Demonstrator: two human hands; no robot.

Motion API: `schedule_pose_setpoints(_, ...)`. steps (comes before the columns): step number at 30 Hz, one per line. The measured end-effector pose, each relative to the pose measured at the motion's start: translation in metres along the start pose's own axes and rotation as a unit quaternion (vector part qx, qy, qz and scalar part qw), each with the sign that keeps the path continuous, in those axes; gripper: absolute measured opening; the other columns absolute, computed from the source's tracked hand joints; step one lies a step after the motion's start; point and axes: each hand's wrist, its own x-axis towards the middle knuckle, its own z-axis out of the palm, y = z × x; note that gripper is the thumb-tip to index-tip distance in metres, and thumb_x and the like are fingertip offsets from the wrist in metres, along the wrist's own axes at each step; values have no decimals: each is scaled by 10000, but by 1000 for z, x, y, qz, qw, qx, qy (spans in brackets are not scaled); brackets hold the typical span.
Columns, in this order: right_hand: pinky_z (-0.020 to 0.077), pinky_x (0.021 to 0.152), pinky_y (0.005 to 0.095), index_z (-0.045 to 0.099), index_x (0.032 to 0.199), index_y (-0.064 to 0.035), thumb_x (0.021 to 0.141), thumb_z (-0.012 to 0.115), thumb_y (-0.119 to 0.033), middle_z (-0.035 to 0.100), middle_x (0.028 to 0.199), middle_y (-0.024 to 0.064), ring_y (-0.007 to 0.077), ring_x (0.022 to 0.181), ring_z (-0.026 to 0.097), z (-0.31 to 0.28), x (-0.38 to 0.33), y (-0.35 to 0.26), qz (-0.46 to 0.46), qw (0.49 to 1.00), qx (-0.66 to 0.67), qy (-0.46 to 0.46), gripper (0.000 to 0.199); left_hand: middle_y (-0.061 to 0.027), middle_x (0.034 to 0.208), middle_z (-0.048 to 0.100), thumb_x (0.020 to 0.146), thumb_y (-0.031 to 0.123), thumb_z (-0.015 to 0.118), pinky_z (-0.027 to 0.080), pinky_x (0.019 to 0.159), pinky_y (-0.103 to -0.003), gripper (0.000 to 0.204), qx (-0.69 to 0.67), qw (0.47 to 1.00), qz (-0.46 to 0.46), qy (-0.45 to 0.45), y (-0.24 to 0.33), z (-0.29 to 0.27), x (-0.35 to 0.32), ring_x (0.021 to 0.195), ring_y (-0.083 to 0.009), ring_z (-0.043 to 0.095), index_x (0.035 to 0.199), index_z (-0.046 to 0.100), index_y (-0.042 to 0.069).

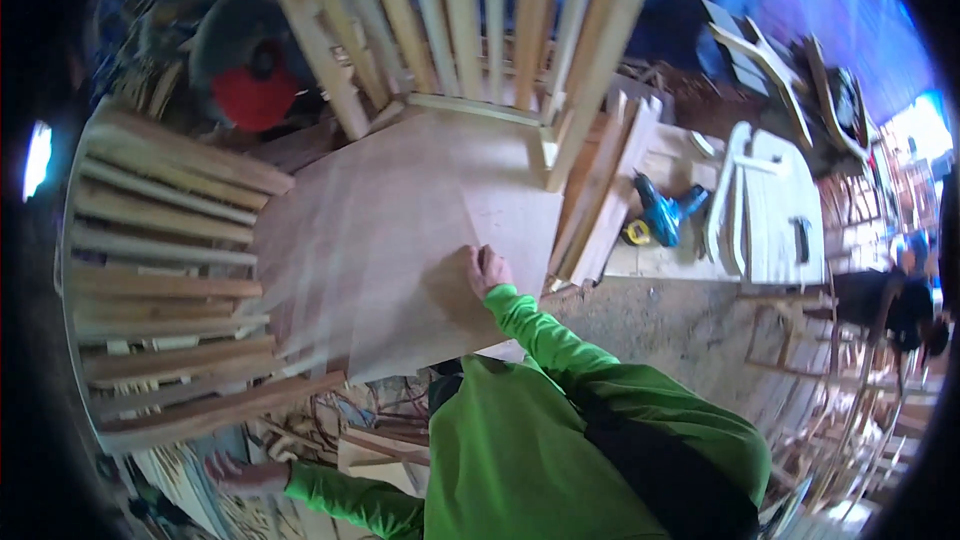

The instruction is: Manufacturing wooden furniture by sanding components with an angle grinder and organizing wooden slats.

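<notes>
A flat wooden seat panel [350,230] spreads in front of me, between two slatted wooden backs. One slatted back [180,270] stands on the left, the other [465,20] on the far side. My right hand [487,270] rests at the panel's right part, its fingers curled closed; whether something thin is in them I cannot make out. A faint straight line or seam runs on the panel just beyond these fingers. Low on the left, my left hand [245,475] is stretched out below the left back, fingers apart and holding nothing.
Planks [610,190] lie right of the panel. Beside them sit a teal cordless drill [665,212], a yellow tape measure [637,232] and pale curved wooden parts [775,205]. A red and dark disc-shaped thing [255,70] stands far left. Another person [890,305] is at the far right.
</notes>
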Motion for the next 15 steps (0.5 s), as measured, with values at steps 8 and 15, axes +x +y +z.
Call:
schedule_pose_setpoints(8, 427, 560, 510, 479, 798, -5, 893, 468, -350, 548, 613, 245, 452, 612, 546, -12, -6, -5, 1, 999, 37, 12, 358, -182, 1167, 504, 926, 318, 465, 454, 867, -378, 433, 7, 998, 52, -39, 36, 58, 9, 1034, -274, 528, 1206, 453, -11)
schedule_pose_setpoints(15, 448, 626, 508, 559, 843, -38, 894, 449, -403, 589, 751, 258, 450, 726, 567, 0, -2, -11, 21, 997, -63, -30, 385, -179, 1098, 557, 833, 233, 639, 488, 816, -376, 480, 227, 972, 21, 65, 43, 48, 27, 999, -274, 563, 1223, 437, 40)
